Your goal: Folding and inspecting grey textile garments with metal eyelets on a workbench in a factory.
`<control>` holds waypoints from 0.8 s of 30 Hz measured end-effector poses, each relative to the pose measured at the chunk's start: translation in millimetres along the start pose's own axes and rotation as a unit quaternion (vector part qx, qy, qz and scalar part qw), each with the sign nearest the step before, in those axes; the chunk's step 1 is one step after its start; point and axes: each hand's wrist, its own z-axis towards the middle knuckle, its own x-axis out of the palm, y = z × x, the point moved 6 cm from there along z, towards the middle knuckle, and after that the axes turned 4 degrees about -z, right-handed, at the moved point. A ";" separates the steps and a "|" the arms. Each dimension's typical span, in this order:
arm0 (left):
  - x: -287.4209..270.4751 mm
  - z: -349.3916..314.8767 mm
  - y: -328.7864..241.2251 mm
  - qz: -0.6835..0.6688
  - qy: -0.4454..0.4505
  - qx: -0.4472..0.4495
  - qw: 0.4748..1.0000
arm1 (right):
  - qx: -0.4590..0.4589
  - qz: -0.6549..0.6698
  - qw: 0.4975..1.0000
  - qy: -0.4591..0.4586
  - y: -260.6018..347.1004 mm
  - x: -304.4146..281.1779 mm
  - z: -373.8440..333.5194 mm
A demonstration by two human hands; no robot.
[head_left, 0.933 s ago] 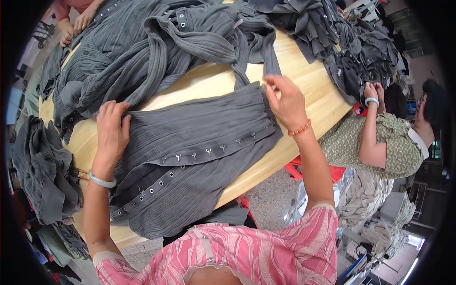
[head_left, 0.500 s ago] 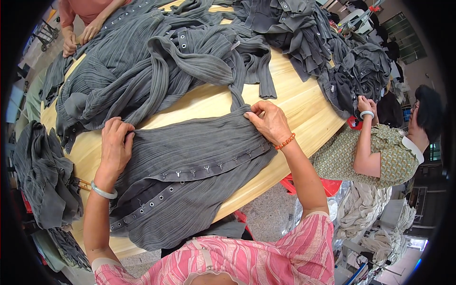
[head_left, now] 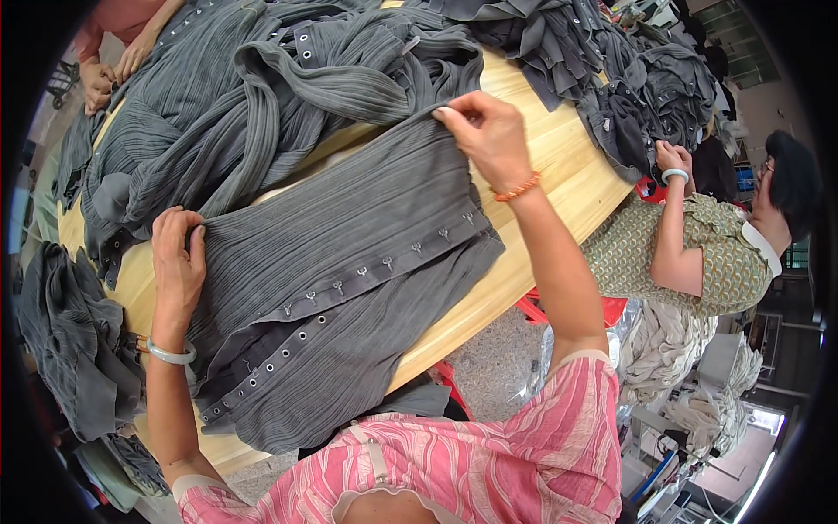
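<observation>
A dark grey ribbed garment [head_left: 340, 210] lies spread across the wooden table [head_left: 541, 192] in front of me. One of its edges carries a row of metal hooks [head_left: 364, 272]; a strip of metal eyelets [head_left: 269, 367] runs below that. My left hand [head_left: 179, 253] pinches the garment's far left corner between thumb and fingers. At the far right corner, my right hand [head_left: 491, 140] pinches the cloth and holds it up off the table. The upper layer is pulled taut between both hands. The lower layer rests on the table and hangs over the near edge.
A heap of similar grey garments [head_left: 201, 113] covers the far side; more lie in a pile [head_left: 546, 44] at the far right. Dark cloth [head_left: 74, 341] hangs at the left edge. One co-worker's hands [head_left: 113, 74] are at far left; another person [head_left: 698, 253] sits at right.
My right hand has risen and moved away from me, lifting its corner. My left hand has shifted left. The hooked layer now stretches further, at a steeper slant.
</observation>
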 end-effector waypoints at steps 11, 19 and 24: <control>-31.7 -118.0 -147.8 -0.055 0.130 0.104 0.985 | 0.148 -0.049 0.976 0.155 -42.5 -49.6 -122.1; 2.3 -223.9 -186.5 -0.044 0.193 0.038 0.979 | 0.078 -0.110 0.976 0.173 -31.7 -38.1 -154.4; 2.5 -241.0 -184.3 -0.036 0.137 0.050 0.989 | 0.035 -0.041 0.990 0.132 -10.3 -71.4 -161.8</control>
